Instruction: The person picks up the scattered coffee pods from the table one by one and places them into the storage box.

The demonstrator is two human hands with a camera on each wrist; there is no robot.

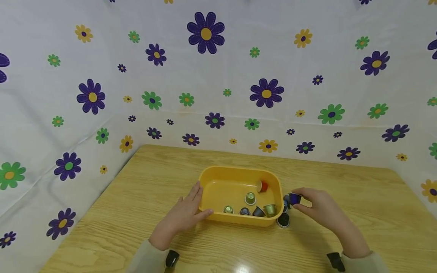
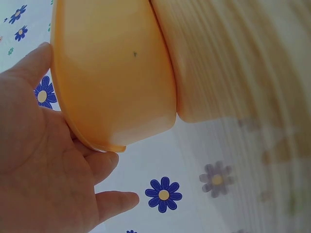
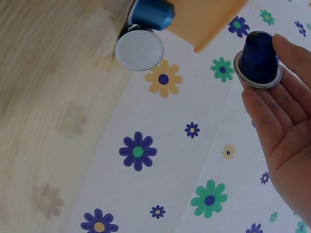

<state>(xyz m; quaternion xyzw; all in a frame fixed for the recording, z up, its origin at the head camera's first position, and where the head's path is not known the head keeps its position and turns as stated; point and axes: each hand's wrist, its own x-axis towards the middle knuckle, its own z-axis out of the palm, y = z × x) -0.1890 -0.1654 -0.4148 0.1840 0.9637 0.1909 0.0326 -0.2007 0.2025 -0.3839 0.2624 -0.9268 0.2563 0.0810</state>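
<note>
A yellow plastic bin stands on the table with several coffee capsules inside, among them a red one lying on its side and a green one. My left hand rests against the bin's left end, its fingers on the rim; the left wrist view shows the bin wall beside the palm. With thumb and fingers my right hand pinches a dark blue coffee capsule, held just right of the bin. Below it, a black capsule and a blue capsule sit beside the bin's right wall.
The wooden table carries the bin near its middle. Behind and at the sides hangs a white cloth printed with flowers. Black straps are on both wrists.
</note>
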